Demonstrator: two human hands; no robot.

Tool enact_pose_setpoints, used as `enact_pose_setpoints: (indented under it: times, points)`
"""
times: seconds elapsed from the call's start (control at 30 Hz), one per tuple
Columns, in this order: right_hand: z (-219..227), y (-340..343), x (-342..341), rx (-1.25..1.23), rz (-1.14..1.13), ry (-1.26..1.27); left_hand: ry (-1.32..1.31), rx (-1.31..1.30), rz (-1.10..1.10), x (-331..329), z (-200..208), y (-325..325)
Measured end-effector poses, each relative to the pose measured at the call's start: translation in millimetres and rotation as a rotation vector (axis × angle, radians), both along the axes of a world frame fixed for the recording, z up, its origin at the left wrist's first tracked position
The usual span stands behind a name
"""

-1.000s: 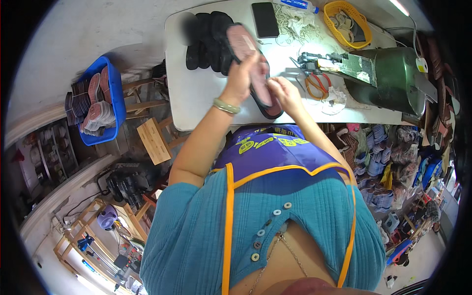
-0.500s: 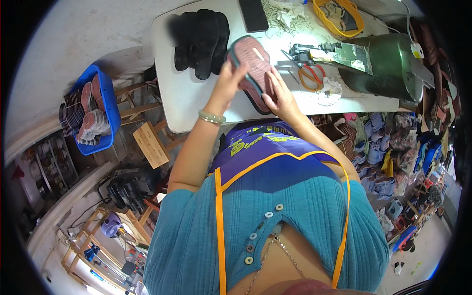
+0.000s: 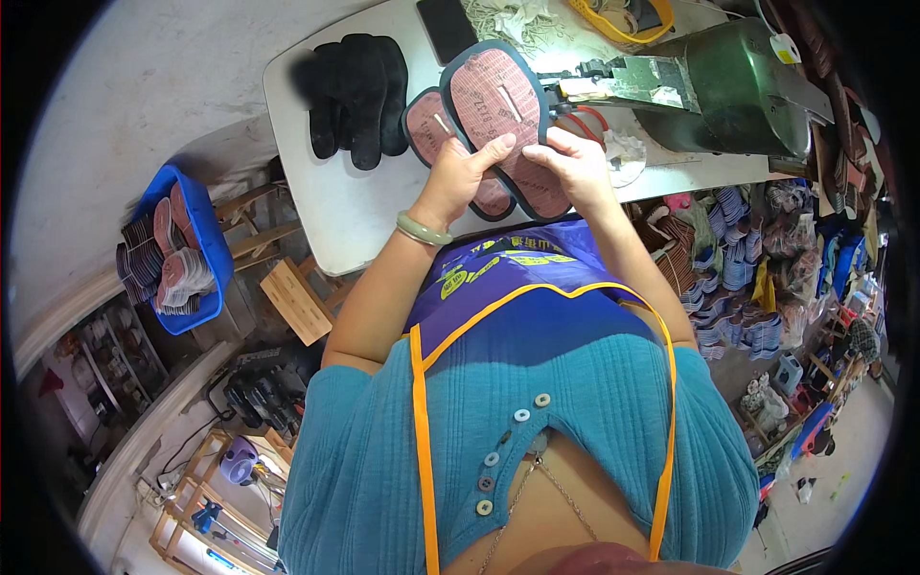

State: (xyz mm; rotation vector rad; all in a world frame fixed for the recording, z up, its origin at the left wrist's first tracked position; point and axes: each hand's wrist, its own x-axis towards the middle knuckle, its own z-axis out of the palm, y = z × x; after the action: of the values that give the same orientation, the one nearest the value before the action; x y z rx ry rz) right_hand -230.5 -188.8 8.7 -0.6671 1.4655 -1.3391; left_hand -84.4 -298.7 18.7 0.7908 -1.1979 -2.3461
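Two pink-patterned slipper soles with dark rims are over the near part of the white table [image 3: 331, 225]. The front sole [image 3: 484, 91] has a pale slit and overlaps the rear sole [image 3: 426, 120], hiding part of it. My left hand [image 3: 468, 172] is closed around the soles' left side, its thumb pressed on the front one. My right hand [image 3: 578, 171] pinches the front sole's right edge between thumb and fingers. How far the hidden fingers reach beneath cannot be seen. Several black soles [image 3: 388, 91] lie to the left.
At the right stands a green machine [image 3: 738, 86] with a long arm, near red-handled pliers or scissors [image 3: 592, 117]. A dark phone-like slab [image 3: 447, 29], pale cords [image 3: 517, 24] and a yellow basket [image 3: 628, 34] are behind. A blue crate [image 3: 216, 259] of soles stands left.
The front sole has come round to face me more squarely, and more of the rear sole shows to its left. My right hand has shifted to its right edge. The whole view has moved.
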Motion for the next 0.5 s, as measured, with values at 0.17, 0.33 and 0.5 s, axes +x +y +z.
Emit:
enact_pose_setpoints:
  times: [0.17, 0.33, 0.5]
  points:
    - [1.4, 0.0, 17.6, -0.199, -0.301, 0.455, -0.009, -0.016, 0.062, -12.1, -4.5, 10.7]
    - [6.7, 1.8, 10.2, -0.197, -0.254, 0.900, -0.015, 0.017, 0.090, -25.0, 3.1, 16.8]
    - [31.7, 6.1, 10.1, -0.129, -0.028, 1.307, 0.094, 0.109, 0.185, -38.8, 5.6, 14.9]
